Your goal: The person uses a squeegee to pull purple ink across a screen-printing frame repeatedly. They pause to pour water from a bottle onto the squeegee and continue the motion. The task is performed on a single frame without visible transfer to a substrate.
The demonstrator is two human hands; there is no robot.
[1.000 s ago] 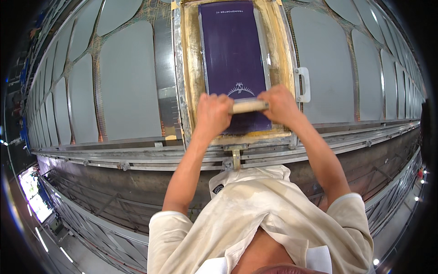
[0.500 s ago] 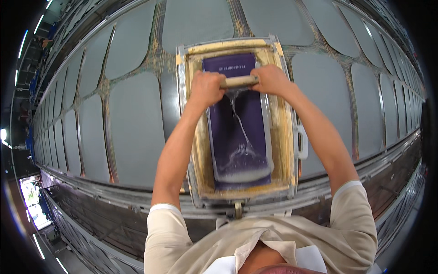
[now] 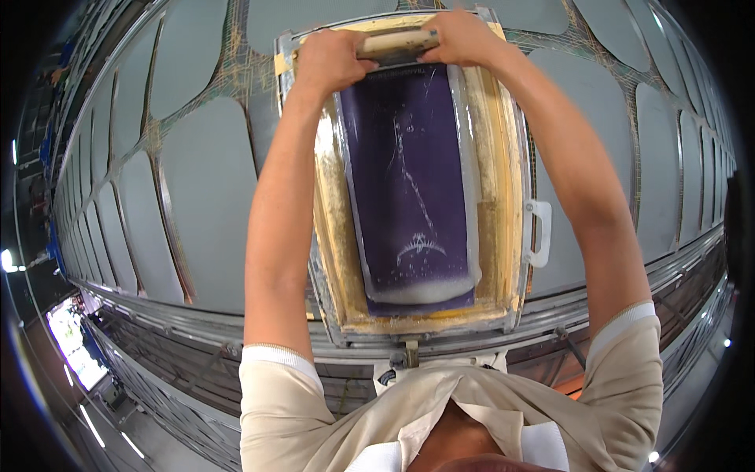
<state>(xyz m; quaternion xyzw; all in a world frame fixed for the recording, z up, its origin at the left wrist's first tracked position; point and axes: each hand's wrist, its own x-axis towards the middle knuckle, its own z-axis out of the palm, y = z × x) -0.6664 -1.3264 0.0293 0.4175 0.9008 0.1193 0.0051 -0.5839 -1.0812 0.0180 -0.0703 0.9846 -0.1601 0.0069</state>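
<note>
Arms (image 3: 279, 228) stretched forward, hands (image 3: 334, 61) curled, apart

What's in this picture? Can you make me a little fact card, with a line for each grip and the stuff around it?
Left grip: closed on the left end of a pale bar
Right grip: closed on its right end
Bar's place: far end of a yellow-sided frame
Inside frame: purple panel, pale emblem toward its near end
Near end: whitish band
Frame's right side: white handle
Around: grey panels
</note>
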